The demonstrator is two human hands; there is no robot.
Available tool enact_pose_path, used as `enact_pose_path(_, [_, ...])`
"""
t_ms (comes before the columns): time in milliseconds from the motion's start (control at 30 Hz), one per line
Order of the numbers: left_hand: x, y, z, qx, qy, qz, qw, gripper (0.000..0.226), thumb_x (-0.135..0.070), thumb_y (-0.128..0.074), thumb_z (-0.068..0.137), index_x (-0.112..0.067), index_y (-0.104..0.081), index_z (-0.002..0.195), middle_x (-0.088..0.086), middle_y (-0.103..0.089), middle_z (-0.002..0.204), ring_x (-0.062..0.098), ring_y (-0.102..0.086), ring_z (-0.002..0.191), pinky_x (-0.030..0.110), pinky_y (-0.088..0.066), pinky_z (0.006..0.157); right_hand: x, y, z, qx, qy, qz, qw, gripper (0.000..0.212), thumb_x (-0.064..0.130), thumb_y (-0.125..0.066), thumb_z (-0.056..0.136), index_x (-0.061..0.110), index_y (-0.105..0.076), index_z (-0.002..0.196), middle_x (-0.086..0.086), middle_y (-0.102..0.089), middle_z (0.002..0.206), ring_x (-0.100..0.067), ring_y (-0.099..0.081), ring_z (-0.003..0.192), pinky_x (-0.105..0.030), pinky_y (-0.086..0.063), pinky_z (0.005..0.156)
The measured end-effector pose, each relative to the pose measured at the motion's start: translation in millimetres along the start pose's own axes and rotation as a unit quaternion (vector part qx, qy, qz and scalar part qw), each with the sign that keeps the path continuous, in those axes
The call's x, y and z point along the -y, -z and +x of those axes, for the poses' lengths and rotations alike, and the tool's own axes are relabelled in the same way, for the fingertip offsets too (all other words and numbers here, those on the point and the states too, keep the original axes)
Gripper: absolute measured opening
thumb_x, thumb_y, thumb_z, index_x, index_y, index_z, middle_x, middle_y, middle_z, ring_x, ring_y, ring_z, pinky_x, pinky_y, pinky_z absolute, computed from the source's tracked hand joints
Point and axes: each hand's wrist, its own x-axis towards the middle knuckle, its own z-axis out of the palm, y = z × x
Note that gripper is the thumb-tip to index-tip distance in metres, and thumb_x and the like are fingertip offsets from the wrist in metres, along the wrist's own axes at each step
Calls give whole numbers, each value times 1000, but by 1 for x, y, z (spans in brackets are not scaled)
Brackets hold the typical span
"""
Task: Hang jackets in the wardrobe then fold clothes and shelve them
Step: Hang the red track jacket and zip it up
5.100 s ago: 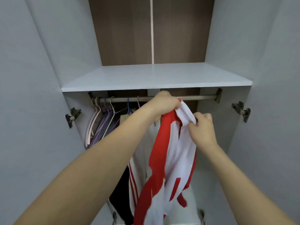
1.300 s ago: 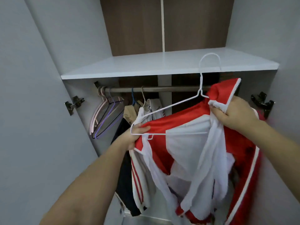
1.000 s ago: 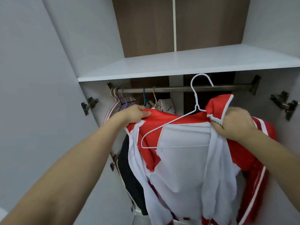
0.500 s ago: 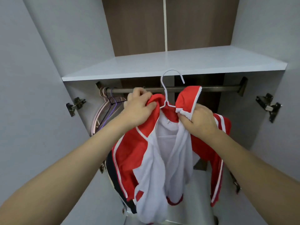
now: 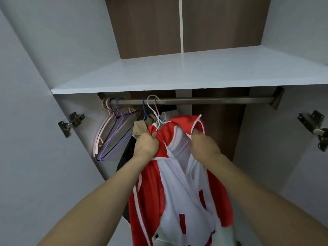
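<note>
The red-and-white jacket (image 5: 177, 183) is gripped at the collar by left hand (image 5: 146, 145) and right hand (image 5: 204, 146), its white hanger (image 5: 153, 110) hooked on the rail (image 5: 213, 100) directly above.

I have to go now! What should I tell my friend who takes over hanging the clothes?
Left hand grips the red-and-white jacket by its left collar; right hand grips the right collar.
The jacket's white wire hanger is hooked on the rail, beside other hung clothes and the empty hangers at the rail's left end.
Done: this jacket is on the rail.
Left: let go, straighten it, then fold clothes onto the shelf.
</note>
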Motion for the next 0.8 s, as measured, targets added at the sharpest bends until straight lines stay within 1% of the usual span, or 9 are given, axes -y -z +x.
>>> enact_pose_path(100, [-12,-6,33,10,15,-17,1000,30,-29,-40,104,-5,-56,113,7,-58,95,34,-59,100,32,-36,72,12,-21,14,20,-5,-27,999,35,8,-41,98,5,-44,133,-14,-67,111,-32,-67,96,-42,-53,81])
enact_pose_path(233, [-26,-21,68,45,21,-30,998,18,-25,-41,102,-12,-52,97,9,-58,96,31,-58,93,32,-38,72,19,-48,35,47,-28,-42,998,26,13,-44,101,9,-50,125,-11,-67,114,-30,-68,98,-41,-56,86])
enact_pose_path(333, [-22,-36,87,93,24,-25,995,29,-22,-41,102,-1,-58,115,19,-64,113,35,-61,104,31,-41,74,15,-64,46,64,-55,-55,995,26,19,-43,102,10,-52,125,-10,-66,117,-29,-67,103,-41,-53,90])
enact_pose_path(400, [-14,-48,96,107,9,-1,994,34,-22,-42,103,4,-57,118,22,-63,118,36,-60,108,32,-41,76,8,-78,51,72,-69,-46,994,26,19,-42,103,11,-53,125,-9,-67,116,-27,-67,102,-38,-54,90])
enact_pose_path(467, [-7,-58,101,100,-16,14,995,32,-21,-42,102,2,-55,121,23,-61,120,36,-59,109,31,-41,77,-2,-98,54,73,-90,-6,993,26,22,-42,104,11,-54,125,-9,-67,117,-26,-67,103,-37,-54,92])
enact_pose_path(567, [5,-73,96,30,-95,84,991,40,-23,-44,103,-1,-44,136,22,-59,120,34,-59,109,31,-39,77,-16,-133,55,54,-115,52,990,29,25,-42,104,11,-52,126,-10,-65,117,-28,-65,104,-39,-54,92])
enact_pose_path(667, [16,-90,88,-86,-156,184,967,43,-31,-46,101,-3,-43,134,17,-60,119,33,-63,104,35,-43,71,-35,-180,61,-24,-95,133,986,26,20,-43,101,3,-51,119,-14,-63,103,-32,-63,94,-42,-52,82])
enact_pose_path(733, [26,-102,84,-170,-204,244,933,44,-33,-48,98,-6,-44,133,14,-58,120,33,-61,103,38,-42,68,-55,-216,70,-109,-71,163,978,22,21,-48,100,1,-58,101,-12,-63,88,-26,-62,82,-37,-49,75])
enact_pose_path(800, [42,-117,81,-274,-287,277,875,45,-32,-53,89,-6,-53,126,16,-57,119,35,-58,102,44,-43,77,-77,-250,84,-151,-28,222,963,20,18,-53,97,0,-58,89,-12,-60,75,-25,-59,69,-39,-49,66])
